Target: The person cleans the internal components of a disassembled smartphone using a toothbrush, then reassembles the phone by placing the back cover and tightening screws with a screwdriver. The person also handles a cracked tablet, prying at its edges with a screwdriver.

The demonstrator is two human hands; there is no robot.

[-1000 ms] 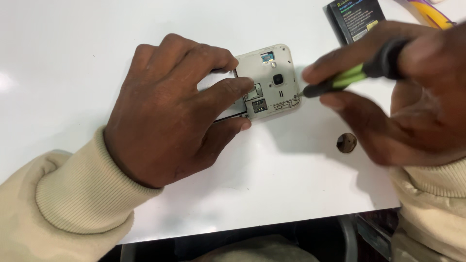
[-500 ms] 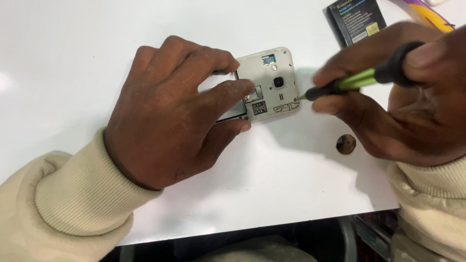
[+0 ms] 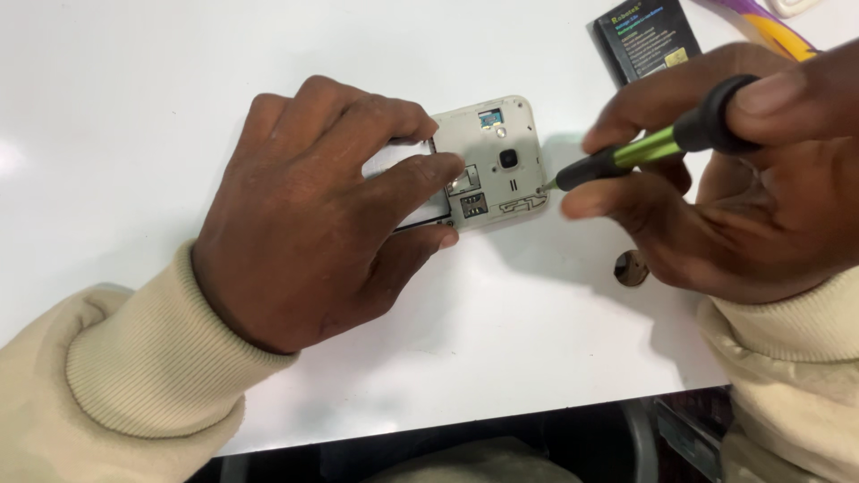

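Two hands over a white table, both in cream ribbed sleeves. Left hand comes in from 8 o'clock and lies palm-down over the near half of an opened phone; fingers spread and curled around it, thumb tip on the lower edge, a fingertip pressed on the inner frame by the card slots, so the phone is pinned flat to the table. Phone sits just above table centre, back cover off, pale inner frame up, camera lens and a small blue part visible at its 12 o'clock end. Right hand enters from 3 o'clock, fingers closed around a screwdriver with black grip and green shaft: thumb and index pinch the handle, other fingers folded under. Tip sits at the phone's 3 o'clock edge, near the lower corner; looks like contact, but tip is too small to be sure. Dark box at 1 o'clock of the phone, purple-and-yellow item beyond it at the frame edge. Small dark round piece on the table at 5 o'clock of the phone, just beside the right hand.
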